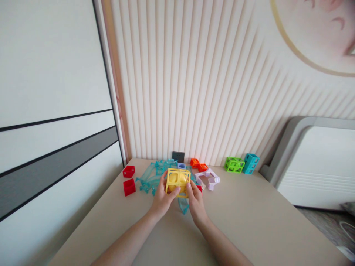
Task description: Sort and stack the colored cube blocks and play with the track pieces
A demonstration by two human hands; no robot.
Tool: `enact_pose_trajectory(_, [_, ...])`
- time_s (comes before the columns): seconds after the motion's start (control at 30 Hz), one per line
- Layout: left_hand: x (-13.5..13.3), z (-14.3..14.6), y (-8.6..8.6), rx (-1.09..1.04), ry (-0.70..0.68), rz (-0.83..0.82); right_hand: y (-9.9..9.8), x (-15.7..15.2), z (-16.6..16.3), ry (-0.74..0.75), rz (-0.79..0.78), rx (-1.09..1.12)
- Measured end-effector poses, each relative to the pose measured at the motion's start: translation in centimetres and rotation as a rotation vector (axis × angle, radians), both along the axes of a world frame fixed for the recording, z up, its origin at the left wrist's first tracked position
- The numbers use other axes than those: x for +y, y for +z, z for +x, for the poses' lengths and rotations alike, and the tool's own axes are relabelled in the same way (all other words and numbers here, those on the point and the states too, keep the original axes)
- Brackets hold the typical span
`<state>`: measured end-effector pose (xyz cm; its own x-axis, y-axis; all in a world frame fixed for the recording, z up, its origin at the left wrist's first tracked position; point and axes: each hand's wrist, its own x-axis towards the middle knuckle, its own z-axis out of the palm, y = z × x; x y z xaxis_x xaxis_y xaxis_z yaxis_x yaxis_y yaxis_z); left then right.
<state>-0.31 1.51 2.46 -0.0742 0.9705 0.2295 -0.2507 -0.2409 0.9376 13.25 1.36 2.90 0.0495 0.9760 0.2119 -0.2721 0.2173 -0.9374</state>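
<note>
From here I see the left hand and right hand gripping a yellow frame block between them, above the table, toward its back edge. Two red pieces lie by the left edge.

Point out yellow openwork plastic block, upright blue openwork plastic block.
Yellow openwork plastic block [178, 178]: head view, middle, between its two rounded bulges.
Upright blue openwork plastic block [250, 163]: head view, middle of its near side.

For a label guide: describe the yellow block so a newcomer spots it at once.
Start at the table against the ribbed wall. Over it, left hand and right hand together hold the yellow cage-like block. Rounded shapes show inside its open frame; it's the only yellow toy there.
</note>
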Motion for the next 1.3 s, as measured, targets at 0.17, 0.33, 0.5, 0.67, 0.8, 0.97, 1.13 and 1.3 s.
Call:
enact_pose_trajectory(0.17, [-0.6, -0.1, 0.4, 0.082, 0.094, 0.047, 0.5, -0.6, 0.2, 0.109, 0.054, 0.035])
enact_pose_trajectory(0.33, [-0.9, -0.4, 1.0, 0.053, 0.046, 0.078, 1.0, -1.2, 0.4, 0.163, 0.097, 0.006])
enact_pose_trajectory(0.5, [-0.7, -0.9, 1.4, 0.031, -0.027, 0.073, 1.6, -0.7, 1.9, 0.061, 0.197, -0.169])
enact_pose_trajectory(0.67, [-0.5, -1.2, 0.6, 0.197, -0.257, 0.126, 2.9, -0.5, 4.2, -0.096, 0.38, -0.252])
enact_pose_trajectory(0.8, [-0.6, -2.0, 0.7, 0.421, -0.251, 0.249, 3.6, -1.0, 4.2, 0.181, 0.564, -0.67])
enact_pose_trajectory(0.97, [-1.9, -2.6, 2.0, 0.204, -0.239, 0.127, 3.6, -1.2, 3.5, 0.026, 0.681, -0.8])
enact_pose_trajectory(1.13, [-4.7, -0.8, 2.0, -0.149, -0.06, 0.089, 2.8, -4.2, 2.0, -0.25, 0.597, -0.582])
enact_pose_trajectory(1.3, [-8.1, -0.1, 1.8, -0.19, 0.126, -0.074, 4.2, -9.0, 2.9, -0.007, 0.596, -0.744])
